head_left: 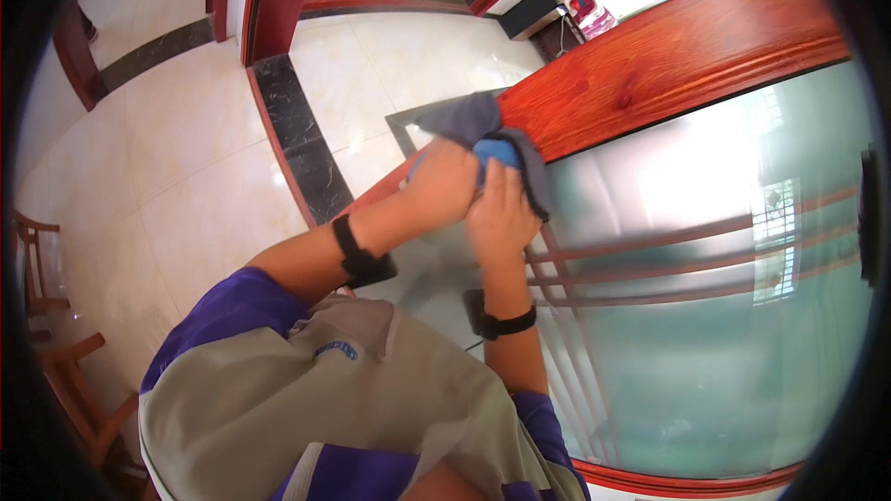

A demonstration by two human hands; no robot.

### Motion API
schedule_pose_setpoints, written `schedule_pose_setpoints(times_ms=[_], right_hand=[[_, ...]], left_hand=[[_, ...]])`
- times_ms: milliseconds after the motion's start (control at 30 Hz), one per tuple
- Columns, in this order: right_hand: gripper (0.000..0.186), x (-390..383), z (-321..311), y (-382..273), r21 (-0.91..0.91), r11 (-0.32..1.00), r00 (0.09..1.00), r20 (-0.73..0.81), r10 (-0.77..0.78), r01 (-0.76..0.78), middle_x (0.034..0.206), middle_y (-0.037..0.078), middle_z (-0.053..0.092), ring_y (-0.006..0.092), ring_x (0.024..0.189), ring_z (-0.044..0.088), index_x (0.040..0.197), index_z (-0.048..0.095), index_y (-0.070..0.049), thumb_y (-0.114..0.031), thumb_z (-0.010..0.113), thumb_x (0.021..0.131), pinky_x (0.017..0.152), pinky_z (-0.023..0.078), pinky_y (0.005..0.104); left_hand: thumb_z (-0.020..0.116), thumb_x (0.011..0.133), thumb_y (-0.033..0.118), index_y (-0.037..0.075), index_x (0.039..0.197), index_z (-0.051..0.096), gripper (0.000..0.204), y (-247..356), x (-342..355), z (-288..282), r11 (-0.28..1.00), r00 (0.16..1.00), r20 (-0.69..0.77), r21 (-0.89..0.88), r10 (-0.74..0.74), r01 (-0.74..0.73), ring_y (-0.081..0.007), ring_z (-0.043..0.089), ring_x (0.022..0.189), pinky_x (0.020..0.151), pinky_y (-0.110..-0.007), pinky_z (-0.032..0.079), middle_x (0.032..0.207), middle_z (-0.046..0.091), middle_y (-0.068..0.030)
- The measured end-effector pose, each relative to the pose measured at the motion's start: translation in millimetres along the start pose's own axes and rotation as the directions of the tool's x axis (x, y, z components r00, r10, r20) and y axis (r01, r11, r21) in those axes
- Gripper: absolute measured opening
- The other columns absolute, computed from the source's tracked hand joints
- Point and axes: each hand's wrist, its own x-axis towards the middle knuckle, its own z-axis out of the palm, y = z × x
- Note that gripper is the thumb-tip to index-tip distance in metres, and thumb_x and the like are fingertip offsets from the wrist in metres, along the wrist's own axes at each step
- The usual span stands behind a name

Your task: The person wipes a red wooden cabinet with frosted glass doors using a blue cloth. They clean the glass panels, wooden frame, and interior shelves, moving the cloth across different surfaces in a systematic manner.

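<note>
While bunched against the door [668,56] frame just above the frosted glass [705,315]: cloth [501,144], grey over blue. Both left hand [444,184] and right hand [501,213] clamped on it, touching. Soft, light, probably damp; best gripped as a wad, not by a corner.

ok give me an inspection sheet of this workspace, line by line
surface: frosted glass panel in a red wooden door frame, with thin wooden bars across it
job's things: blue and grey cloth bunched at the frame's edge
clutter: nothing seen
grippers: left hand and right hand both closed on the cloth; black band on each wrist
cables: thin dark cord near the black box by the far wall
surroundings: pale tiled floor with dark border strips, wooden chairs at left
</note>
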Motion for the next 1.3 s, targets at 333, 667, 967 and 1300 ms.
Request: schedule_pose_setpoints(times_ms=[333,667,967,1300], right_hand=[[0.048,85.6,-69.2,35.3,0.117,0.979,0.985,-0.022,0.171,-0.167,0.130,0.022,0.056,0.0404,0.117,0.054,0.131,0.056,-0.002,-0.004,0.050,0.083,0.097,0.039,0.0495],[0.047,57.3,-53.9,19.7,0.010,0.970,0.969,0.046,0.243,-0.244,0.122,0.010,0.063,0.0284,0.100,0.066,0.125,0.061,-0.011,-0.009,0.062,0.078,0.081,0.055,0.0409],[0.044,65.8,-73.3,19.4,0.060,0.959,0.957,0.113,0.268,-0.275,0.124,0.012,0.060,0.0330,0.109,0.061,0.123,0.059,-0.010,-0.013,0.061,0.079,0.088,0.050,0.0451],[0.058,166.4,-149.5,67.8,-0.027,0.988,0.977,-0.159,0.144,-0.150,0.130,0.021,0.050,0.0418,0.119,0.048,0.136,0.046,-0.002,-0.007,0.059,0.079,0.099,0.040,0.0511]], left_hand=[[0.060,0.082,0.018,-0.015,0.140,0.031,0.073,41.0,100.5,-48.4,0.815,0.773,-0.318,-0.003,0.549,-0.579,-0.0537,0.026,0.139,0.115,-0.059,0.017,0.151,0.024,-0.0365],[0.064,0.076,0.025,-0.006,0.111,0.066,0.047,31.1,85.5,-29.3,0.908,0.864,-0.281,0.083,0.417,-0.411,-0.0450,0.049,0.122,0.103,-0.053,0.034,0.127,0.057,-0.0277],[0.063,0.080,0.017,-0.005,0.133,0.050,0.059,25.2,103.3,-47.8,0.791,0.767,-0.222,0.041,0.602,-0.610,-0.0482,0.036,0.134,0.114,-0.054,0.025,0.142,0.042,-0.0294],[0.063,0.078,0.027,-0.002,0.098,0.061,0.036,96.3,207.3,-101.8,0.617,0.481,-0.421,0.294,0.769,-0.730,-0.0392,0.053,0.093,0.086,-0.049,0.040,0.098,0.058,-0.0205]])
